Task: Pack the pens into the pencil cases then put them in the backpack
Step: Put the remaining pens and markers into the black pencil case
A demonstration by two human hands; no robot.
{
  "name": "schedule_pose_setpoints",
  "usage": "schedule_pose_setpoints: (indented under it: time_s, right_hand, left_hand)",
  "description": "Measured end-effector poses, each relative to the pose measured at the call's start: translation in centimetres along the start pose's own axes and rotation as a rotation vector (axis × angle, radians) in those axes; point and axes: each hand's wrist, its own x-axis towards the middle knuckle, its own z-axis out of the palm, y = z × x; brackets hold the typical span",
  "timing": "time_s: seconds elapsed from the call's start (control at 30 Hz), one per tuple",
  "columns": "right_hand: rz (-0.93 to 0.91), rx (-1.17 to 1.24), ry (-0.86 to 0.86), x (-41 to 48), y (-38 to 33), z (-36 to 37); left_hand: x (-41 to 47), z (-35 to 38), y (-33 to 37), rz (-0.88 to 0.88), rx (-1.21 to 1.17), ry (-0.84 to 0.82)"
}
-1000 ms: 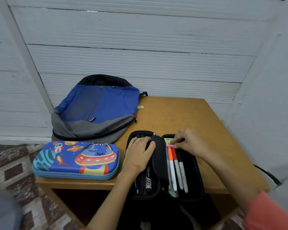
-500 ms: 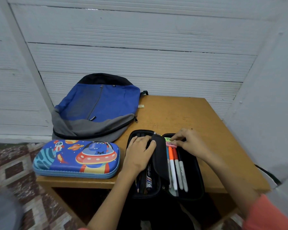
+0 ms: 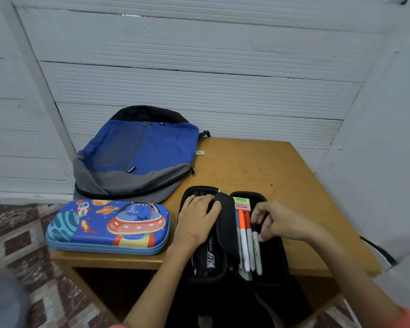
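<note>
A black pencil case (image 3: pixel 276 268) lies open at the table's front edge, overhanging it. Its right half holds several pens (image 3: pixel 245 242) side by side and pink and green erasers (image 3: pixel 242 204) at the top. My right hand (image 3: pixel 279 223) pinches the black cap end of the rightmost grey pen (image 3: pixel 257 249). My left hand (image 3: pixel 197 221) rests flat on the left half, against the case's black middle flap (image 3: pixel 226 223). A closed blue space-print pencil case (image 3: pixel 107 227) lies to the left. A blue and grey backpack (image 3: pixel 137 155) lies behind it, zipped.
The brown wooden table (image 3: pixel 258 166) stands against a white panelled wall, with another white wall close on the right. A small tag (image 3: pixel 200 152) lies beside the backpack. Patterned floor tiles (image 3: pixel 17 245) show to the left, below the table.
My right hand has moved down from the erasers at the case's top and now pinches the rightmost grey pen. My left hand stays on the left half.
</note>
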Motion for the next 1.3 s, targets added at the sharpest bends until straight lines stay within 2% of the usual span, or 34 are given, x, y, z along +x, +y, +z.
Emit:
schedule_pose_setpoints:
  time_s: [0.17, 0.27, 0.33, 0.47, 0.57, 0.8, 0.93, 1.17, 1.3]
  right_hand:
    - [0.005, 0.013, -0.019, 0.1, 0.0, -0.3]
    - [0.004, 0.110, 0.023, 0.7, -0.2, -0.9]
    - [-0.003, 0.160, 0.151, 2.2, -0.6, -1.1]
    - [-0.037, 0.066, 0.456, 7.1, -1.4, -1.3]
    - [-0.050, -0.066, 0.546, 11.4, -2.5, -1.1]
    - [-0.036, -0.481, 0.532, 19.1, -4.6, -0.5]
    - [-0.036, -0.501, 0.503, 21.7, -5.3, -0.3]
    - [-0.097, -0.528, 0.248, 24.6, -6.5, -0.4]
    - [-0.063, -0.546, 0.111, 25.1, -6.4, -1.2]
  left_hand:
    - [0.0, 0.0, -0.1, 0.003, 0.005, -0.003]
    - [0.1, 0.0, 0.0, -0.004, 0.008, -0.009]
    - [0.1, 0.0, -0.1, -0.004, 0.011, -0.009]
    - [0.1, 0.1, -0.1, -0.007, 0.000, -0.009]
    - [0.1, 0.0, -0.1, 0.011, -0.009, -0.001]
    - [0.4, 0.4, -0.5, 0.040, -0.015, 0.023]
    - [0.4, 0.5, -0.6, 0.047, -0.009, 0.022]
    - [0.5, 0.6, -0.9, 0.069, -0.005, 0.018]
    - [0.5, 0.6, -0.9, 0.068, 0.003, 0.015]
